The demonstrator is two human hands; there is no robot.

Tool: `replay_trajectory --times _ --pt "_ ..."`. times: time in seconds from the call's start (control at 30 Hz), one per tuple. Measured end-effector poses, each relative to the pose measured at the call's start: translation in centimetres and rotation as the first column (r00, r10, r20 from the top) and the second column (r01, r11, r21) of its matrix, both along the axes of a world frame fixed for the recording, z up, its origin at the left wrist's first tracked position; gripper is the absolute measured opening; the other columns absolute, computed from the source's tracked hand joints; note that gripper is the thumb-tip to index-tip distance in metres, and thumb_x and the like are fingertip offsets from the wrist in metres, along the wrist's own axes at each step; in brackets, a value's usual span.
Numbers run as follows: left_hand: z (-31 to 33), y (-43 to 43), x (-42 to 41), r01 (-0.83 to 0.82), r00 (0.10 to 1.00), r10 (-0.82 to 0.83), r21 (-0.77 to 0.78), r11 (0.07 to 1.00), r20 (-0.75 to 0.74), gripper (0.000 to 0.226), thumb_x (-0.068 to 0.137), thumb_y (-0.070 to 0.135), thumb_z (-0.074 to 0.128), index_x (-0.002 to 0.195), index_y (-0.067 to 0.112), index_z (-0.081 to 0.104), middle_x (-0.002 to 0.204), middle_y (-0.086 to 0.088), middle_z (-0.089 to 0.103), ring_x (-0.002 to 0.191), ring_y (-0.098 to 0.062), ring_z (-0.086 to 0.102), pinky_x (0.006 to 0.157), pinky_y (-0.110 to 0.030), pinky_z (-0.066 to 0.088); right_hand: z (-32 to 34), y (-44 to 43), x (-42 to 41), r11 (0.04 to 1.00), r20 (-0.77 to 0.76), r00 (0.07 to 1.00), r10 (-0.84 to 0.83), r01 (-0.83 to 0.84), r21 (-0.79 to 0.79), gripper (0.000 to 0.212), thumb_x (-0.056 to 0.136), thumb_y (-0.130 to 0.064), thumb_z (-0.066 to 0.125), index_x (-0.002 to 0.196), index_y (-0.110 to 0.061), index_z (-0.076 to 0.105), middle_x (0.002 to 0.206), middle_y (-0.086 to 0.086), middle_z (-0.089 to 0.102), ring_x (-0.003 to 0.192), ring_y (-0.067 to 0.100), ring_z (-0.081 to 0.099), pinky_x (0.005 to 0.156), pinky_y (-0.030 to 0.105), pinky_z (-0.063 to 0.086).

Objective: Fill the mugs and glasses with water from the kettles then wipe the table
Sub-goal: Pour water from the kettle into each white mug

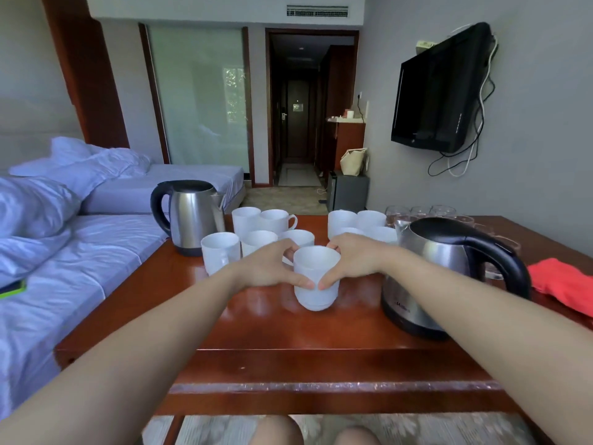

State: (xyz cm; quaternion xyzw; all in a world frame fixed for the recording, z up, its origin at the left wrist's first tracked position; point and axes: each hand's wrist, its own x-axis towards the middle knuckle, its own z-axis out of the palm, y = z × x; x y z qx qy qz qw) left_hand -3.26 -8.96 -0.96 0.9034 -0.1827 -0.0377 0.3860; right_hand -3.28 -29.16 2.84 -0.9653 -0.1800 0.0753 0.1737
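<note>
Left hand [271,268] and right hand [356,261] both wrap white mug [316,284] from either side, thumbs nearly meeting on near wall, fingers curled round far side. Mug upright, mid-tabletop [288,329], between left kettle [195,216] at far left edge and right kettle [449,274] near right. Just behind hands, other mugs [247,220] cluster; glasses [420,211] behind right kettle. Red cloth [561,284] at right edge.

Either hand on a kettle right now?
No, left hand and right hand hold the front mug; left kettle and right kettle stand unheld.
</note>
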Motion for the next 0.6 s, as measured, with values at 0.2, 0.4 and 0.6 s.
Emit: replay_trajectory --times 0.2,0.4,0.6 --pt "-2.7 -0.4 0.0 -0.005 1.000 0.005 0.013 1.000 -0.025 0.061 0.073 0.037 0.085 0.119 0.020 0.048 0.113 0.005 0.057 0.098 -0.008 0.058 0.081 -0.022 0.049 -3.0 0.1 0.0 0.997 -0.008 1.000 -0.024 0.025 0.071 0.045 0.071 -0.035 0.088 0.104 -0.012 0.068 0.106 0.005 0.069 0.091 0.018 0.060 0.075 0.030 0.048" --pt "-4.2 -0.8 -0.3 -0.010 0.998 0.002 -0.116 0.993 -0.071 0.067 0.076 0.031 0.084 0.127 0.019 0.043 0.119 0.003 0.058 0.108 -0.012 0.060 0.089 -0.029 0.054 -4.3 -0.4 -0.3 0.979 0.005 0.995 -0.096 0.094 0.181 0.060 0.071 -0.035 0.087 0.120 -0.015 0.058 0.116 0.003 0.063 0.108 0.022 0.059 0.095 0.042 0.052" --pt "-5.0 -2.7 -1.7 -0.101 0.995 0.100 -0.148 0.984 -0.015 0.092 0.066 0.037 0.090 0.132 0.016 0.028 0.117 -0.003 0.055 0.073 -0.023 0.065 0.069 -0.049 0.057 -4.6 0.0 -2.3 0.971 0.084 0.984 -0.156 0.137 0.198 0.071 0.080 -0.034 0.080 0.137 -0.011 0.045 0.125 0.004 0.056 0.105 0.019 0.053 0.080 0.031 0.045"
